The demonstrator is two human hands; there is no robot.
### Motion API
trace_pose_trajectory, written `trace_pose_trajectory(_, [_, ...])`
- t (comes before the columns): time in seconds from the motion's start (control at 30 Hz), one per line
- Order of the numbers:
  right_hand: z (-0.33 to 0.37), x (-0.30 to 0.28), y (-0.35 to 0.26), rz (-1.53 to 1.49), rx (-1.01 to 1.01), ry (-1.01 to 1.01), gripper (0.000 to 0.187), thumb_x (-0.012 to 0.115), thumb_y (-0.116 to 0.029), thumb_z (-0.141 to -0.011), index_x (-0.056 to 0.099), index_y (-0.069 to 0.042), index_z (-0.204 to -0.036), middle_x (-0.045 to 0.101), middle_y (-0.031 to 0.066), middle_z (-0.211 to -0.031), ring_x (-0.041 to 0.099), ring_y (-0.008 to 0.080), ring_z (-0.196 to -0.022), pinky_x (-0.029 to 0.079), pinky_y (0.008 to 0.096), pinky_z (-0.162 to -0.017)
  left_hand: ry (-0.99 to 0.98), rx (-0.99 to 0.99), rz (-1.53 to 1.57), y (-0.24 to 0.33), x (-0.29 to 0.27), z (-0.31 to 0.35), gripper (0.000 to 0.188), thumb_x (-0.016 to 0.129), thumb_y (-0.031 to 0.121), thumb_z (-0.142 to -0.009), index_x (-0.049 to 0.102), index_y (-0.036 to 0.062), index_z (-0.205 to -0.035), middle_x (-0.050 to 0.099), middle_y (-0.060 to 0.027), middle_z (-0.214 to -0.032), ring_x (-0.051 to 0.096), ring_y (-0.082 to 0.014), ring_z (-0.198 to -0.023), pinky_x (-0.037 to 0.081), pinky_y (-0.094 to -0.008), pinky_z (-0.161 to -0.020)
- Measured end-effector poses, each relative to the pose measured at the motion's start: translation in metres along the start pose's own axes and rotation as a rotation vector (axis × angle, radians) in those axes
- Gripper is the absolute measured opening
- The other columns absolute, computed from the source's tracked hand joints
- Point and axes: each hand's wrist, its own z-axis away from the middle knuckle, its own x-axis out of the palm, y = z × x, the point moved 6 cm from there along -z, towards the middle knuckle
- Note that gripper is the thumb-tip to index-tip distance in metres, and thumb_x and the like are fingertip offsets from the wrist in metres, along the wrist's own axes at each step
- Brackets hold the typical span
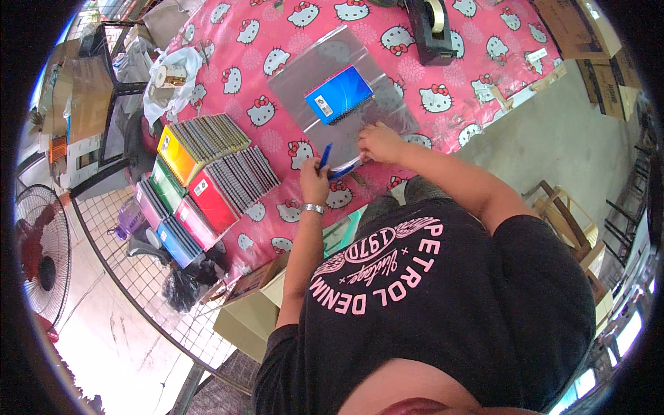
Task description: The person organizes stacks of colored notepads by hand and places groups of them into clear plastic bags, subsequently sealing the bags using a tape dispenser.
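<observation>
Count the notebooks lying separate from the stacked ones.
1: the blue notebook, on the clear plastic, beyond the right hand and right of the stacked notebooks. Any beneath it would be hidden.

At centre, the left hand (315, 181) partly covers a blue tool (325, 155), its kind unclear. The right hand (379, 143) hides its own fingertips. The notebook label (323, 105) is too small to read. Far left, the rim crops the fan (46, 274).

From here, the clear plastic sheet (304, 76) looks smooth and glossy, as does the notebook (349, 88) cover. The watch (312, 207) is shiny metal, the shirt (443, 297) matt cloth.
</observation>
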Motion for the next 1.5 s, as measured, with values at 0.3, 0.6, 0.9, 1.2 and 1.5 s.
trace_pose_trajectory(0.3, [-0.018,-0.007,-0.014,-0.012,0.012,0.048,0.016,0.062,-0.026,-0.078,0.062,-0.012,-0.085,0.057,0.0055,-0.094,0.054,0.0253,-0.1,0.04,0.044,-0.083,0.047,-0.211,0.313,-0.043,-0.019,0.027,0.02,0.068,0.005,-0.077,0.058,0.0006,-0.094,0.057,-0.0065,-0.082,0.053,-0.0153,-0.072,0.044,-0.0294,-0.066])
trace_pose_trajectory(0.6, [-0.03,-0.015,-0.005,-0.135,0.251,-0.119,0.015,0.052,-0.021,-0.085,0.056,-0.009,-0.094,0.058,0.007,-0.091,0.057,0.0271,-0.094,0.041,0.0439,-0.082,-0.014,0.001,0.057,-0.012,-0.017,0.021,0.025,0.069,0.01,-0.074,0.058,0.0004,-0.095,0.057,-0.0109,-0.082,0.056,-0.0235,-0.073,0.046,-0.0338,-0.067])
trace_pose_trajectory(0.9, [-0.008,-0.092,-0.05,0.193,-0.203,0.336,0.02,0.048,-0.016,-0.083,0.055,-0.014,-0.102,0.062,0.0054,-0.087,0.059,0.0219,-0.091,0.041,0.0402,-0.084,0.38,0.396,-0.258,0.119,-0.042,-0.02,0.026,0.065,0.014,-0.075,0.063,0.0082,-0.1,0.064,-0.011,-0.094,0.058,-0.0248,-0.098,0.029,-0.0454,-0.101])
trace_pose_trajectory(1.2, [-0.017,-0.152,0.091,-0.387,0.18,0.184,0.021,0.066,-0.018,-0.075,0.062,-0.006,-0.09,0.063,0.0073,-0.084,0.061,0.0226,-0.082,0.047,0.0346,-0.076,0.093,0.068,0.14,0.04,-0.06,-0.099,0.013,0.068,0.011,-0.074,0.063,0.002,-0.082,0.065,-0.0095,-0.077,0.061,-0.0253,-0.071,0.048,-0.0323,-0.066])
trace_pose_trajectory(1.5, [-0.034,-0.125,0.145,-0.713,0.406,0.07,0.021,0.068,-0.016,-0.078,0.061,-0.005,-0.095,0.063,0.0034,-0.079,0.058,0.015,-0.067,0.048,0.0317,-0.063,0.042,0.533,-0.579,0.131,0.048,-0.044,0.054,0.05,0.035,-0.087,0.042,0.0074,-0.133,0.029,-0.0117,-0.146,0.022,-0.0293,-0.137,0.009,-0.0531,-0.111])
